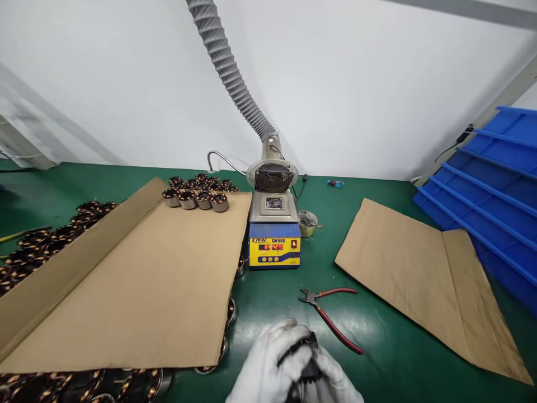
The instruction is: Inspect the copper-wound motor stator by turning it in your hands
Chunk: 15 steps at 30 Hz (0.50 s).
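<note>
Your two gloved hands are pressed together at the bottom edge of the view, the left hand [268, 364] and the right hand [331, 380] both closed around a small dark wound part [304, 355]; motion blur makes it hard to say exactly which fingers pinch it. The part sits well in front of the solder pot [274, 235], over the green tabletop [377, 336].

Just beyond your hands, still in front of the solder pot, red-handled cutters [331, 316] lie flat with their tips pointing left. In front and to the left of the pot a large cardboard sheet [138, 285] covers rows of wound stators [126, 386], whose edges show under its near side. More stators [197, 196] stand on the sheet's far corner, just left of the pot, and another group [50, 235] lies farther left.

To the right of the pot lies a second cardboard sheet [419, 274], and beyond it blue bins [495, 184] lean stacked. A small metal cup [308, 224] touches the pot's right side. Behind the pot a fan hood [272, 176] joins a grey ribbed hose [230, 73] rising up.
</note>
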Available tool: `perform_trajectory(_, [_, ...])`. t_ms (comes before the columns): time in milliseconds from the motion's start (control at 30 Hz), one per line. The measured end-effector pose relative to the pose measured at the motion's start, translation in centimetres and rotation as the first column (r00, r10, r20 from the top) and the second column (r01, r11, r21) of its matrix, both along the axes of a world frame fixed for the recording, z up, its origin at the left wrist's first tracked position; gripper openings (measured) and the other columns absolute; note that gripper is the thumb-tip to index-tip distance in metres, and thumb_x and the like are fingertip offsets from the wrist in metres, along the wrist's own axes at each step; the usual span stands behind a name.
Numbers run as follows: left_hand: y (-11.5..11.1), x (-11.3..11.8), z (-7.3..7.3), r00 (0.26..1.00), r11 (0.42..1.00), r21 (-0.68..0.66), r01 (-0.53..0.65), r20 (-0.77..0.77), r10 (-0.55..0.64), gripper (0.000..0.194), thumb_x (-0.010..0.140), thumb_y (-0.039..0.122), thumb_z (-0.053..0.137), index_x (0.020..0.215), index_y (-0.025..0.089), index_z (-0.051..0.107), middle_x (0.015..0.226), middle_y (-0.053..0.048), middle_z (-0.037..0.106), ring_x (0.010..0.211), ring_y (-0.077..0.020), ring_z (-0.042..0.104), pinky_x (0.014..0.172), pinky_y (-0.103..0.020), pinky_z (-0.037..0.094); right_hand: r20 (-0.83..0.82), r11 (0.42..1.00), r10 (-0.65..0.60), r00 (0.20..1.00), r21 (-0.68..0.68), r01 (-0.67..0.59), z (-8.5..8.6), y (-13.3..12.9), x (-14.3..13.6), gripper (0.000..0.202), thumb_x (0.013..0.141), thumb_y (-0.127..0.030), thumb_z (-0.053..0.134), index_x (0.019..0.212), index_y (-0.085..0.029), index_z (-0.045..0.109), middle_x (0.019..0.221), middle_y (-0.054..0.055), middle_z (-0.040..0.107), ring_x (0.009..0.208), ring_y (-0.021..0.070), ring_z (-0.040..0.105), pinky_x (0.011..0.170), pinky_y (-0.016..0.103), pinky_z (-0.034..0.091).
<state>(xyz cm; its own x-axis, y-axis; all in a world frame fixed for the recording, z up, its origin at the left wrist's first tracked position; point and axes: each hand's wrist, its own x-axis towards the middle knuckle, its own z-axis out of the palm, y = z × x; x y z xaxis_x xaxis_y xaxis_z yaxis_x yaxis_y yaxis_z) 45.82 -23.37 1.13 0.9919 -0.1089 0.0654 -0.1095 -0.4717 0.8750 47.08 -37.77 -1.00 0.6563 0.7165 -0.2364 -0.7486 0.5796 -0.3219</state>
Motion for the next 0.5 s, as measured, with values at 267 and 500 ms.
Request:
perform_trajectory(267, [0.1, 0.5, 1.8, 0.938, 0.829, -0.474, -0.298, -0.306, 0.162, 0.025, 0.080, 0.038, 0.049, 0.086, 0.017, 0.061, 0.082, -0.006, 0.068, 0.077, -0.0223, 0.063, 0.075, -0.035, 0.051, -0.016, 0.991, 0.088, 0.996, -0.098, -0.090, -0.2, -0.4, -0.5, 0.040, 0.076, -0.050, 0.063, 0.091, -0.013, 0.067, 0.088, 0.010, 0.070, 0.064, 0.0197, 0.066, 0.049, 0.024, 0.044])
perform_trajectory(500, [-0.6, -0.2, 1.7, 0.988, 0.975, -0.223, 0.003, -0.149, -0.037, 0.068, 0.046, 0.014, 0.077, 0.111, 0.025, 0.061, 0.117, -0.007, 0.060, 0.109, -0.0309, 0.051, 0.099, -0.040, 0.037, -0.077, 0.973, 0.015, 0.997, -0.229, -0.032, 0.1, -0.5, -0.2, 0.038, 0.075, -0.050, 0.062, 0.099, -0.021, 0.066, 0.090, 0.006, 0.070, 0.086, 0.0239, 0.064, 0.075, 0.037, 0.049])
